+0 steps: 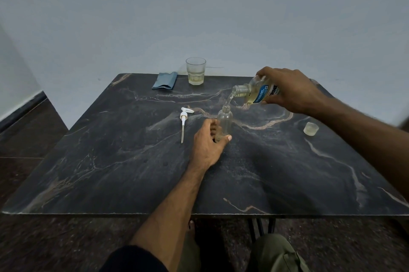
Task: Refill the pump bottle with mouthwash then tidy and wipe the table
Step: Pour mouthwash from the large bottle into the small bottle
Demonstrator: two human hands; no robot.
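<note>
The right hand [292,90] grips a tilted mouthwash bottle [256,91], pouring pale liquid into the small clear pump bottle [224,122] standing mid-tabletop [110,172], whose base the left hand [207,143] holds between curled fingers and thumb. The pump head [184,120] lies just left of it.

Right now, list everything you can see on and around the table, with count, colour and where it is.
Table: one, dark marble with pale veins, fills the view.
Glass: one, clear with a little yellowish liquid, far edge.
Cloth: one, blue, folded, left of the glass.
Pump: one, white, lying flat, left of the small bottle.
Small bottle: one, clear, upright, centre, open top.
Mouthwash bottle: one, clear with blue label, tilted, pouring into the small bottle.
Cap: one, pale translucent, right side.
Left hand: grip round the small bottle's base.
Right hand: grip round the mouthwash bottle.
</note>
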